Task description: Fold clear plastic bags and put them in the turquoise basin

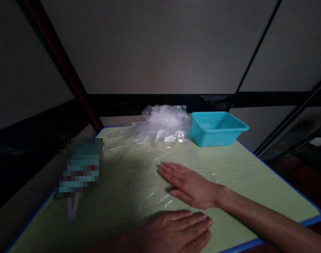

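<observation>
A thin clear plastic bag (155, 198) lies spread on the pale green tabletop; its outline is faint. My right hand (190, 184) rests flat on it, palm down, fingers stretched out to the left. Nearer the table's front edge, my left hand (176, 230) also lies palm down over the bag's near part, with its fingers extended to the right. Neither hand grips anything. Beyond them is a crumpled heap of clear plastic bags (165, 123) at the back of the table.
To the right of the heap stands a turquoise plastic basin (215, 135). A blurred-out greenish item (82, 165) lies at the table's left edge, with a whitish strip (74, 207) below it. The green table (268, 186) has a blue rim and stands against a panelled wall (160, 49).
</observation>
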The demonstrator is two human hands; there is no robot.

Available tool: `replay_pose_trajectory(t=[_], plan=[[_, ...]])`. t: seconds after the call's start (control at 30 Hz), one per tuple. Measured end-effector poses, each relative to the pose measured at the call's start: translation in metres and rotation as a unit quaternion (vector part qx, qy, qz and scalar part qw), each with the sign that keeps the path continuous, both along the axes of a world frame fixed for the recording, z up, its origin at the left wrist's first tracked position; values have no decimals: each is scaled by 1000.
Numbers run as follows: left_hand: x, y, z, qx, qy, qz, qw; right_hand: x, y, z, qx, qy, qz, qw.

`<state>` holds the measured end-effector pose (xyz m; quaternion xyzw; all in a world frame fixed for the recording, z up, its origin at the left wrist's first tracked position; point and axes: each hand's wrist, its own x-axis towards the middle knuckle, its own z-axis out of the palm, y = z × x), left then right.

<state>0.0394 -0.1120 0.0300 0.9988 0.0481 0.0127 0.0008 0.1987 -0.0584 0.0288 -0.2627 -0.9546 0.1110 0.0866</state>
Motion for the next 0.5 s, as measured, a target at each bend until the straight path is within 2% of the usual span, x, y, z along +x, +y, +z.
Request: replay_pose_trajectory(t=[0.1, 0.23, 0.5], plan=[[-1, -2, -8, 4, -42, 7, 999, -3, -3, -4, -6, -15, 17, 1000], [-1, -2, -11, 4, -73, 11, 997, 6, 7, -8, -1, -33, -3, 999], [-3, -2, 8, 10, -25, -3, 1000, 33, 34, -15, 21, -35, -80, 996]])
